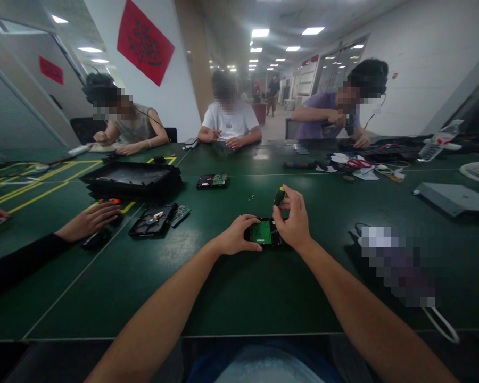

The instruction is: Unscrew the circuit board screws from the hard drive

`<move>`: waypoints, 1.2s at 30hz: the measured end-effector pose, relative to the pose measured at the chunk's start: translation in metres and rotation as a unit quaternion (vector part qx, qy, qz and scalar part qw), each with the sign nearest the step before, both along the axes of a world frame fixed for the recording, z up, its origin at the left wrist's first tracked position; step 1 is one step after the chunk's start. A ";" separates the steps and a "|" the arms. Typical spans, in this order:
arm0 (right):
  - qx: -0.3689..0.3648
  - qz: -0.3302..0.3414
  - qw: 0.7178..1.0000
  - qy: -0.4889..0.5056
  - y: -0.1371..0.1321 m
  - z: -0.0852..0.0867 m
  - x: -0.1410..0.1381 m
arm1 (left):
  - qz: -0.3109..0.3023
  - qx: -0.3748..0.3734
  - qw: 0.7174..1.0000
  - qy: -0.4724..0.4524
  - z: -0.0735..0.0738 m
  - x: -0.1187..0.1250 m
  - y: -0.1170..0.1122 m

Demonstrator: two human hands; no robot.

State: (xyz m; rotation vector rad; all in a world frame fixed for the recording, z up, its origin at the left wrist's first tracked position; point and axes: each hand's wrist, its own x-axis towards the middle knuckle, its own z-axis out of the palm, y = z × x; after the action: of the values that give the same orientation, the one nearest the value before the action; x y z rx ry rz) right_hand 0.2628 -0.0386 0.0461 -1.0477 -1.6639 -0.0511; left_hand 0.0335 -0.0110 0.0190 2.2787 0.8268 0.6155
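Note:
A small black hard drive [265,233] with a green circuit board on top lies on the dark green table [239,298] in front of me. My left hand [238,235] grips its left end, fingers curled round the edge. My right hand [291,218] holds a screwdriver with a green and black handle [279,196] upright, its tip down on the drive's right side.
Another person's hand [91,219] rests at left near an opened drive [154,220] and a loose board. A black tray [132,179] and another drive [212,181] lie farther back. Three people sit across the table. Tools, scissors [358,163] and a grey box [455,198] lie right.

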 end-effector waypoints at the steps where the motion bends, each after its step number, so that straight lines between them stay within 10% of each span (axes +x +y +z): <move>1: -0.002 0.001 1.000 0.002 0.000 0.000 0.000 | 0.001 -0.001 1.000 0.000 0.001 0.000 -0.001; 36: -0.016 0.010 1.000 -0.003 -0.001 0.000 0.001 | -0.001 0.007 1.000 -0.001 -0.002 0.000 0.000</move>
State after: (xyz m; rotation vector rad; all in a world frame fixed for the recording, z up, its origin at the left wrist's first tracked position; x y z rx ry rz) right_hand 0.2634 -0.0394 0.0464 -1.0557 -1.6853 -0.0148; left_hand 0.0334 -0.0108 0.0173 2.2918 0.8205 0.6240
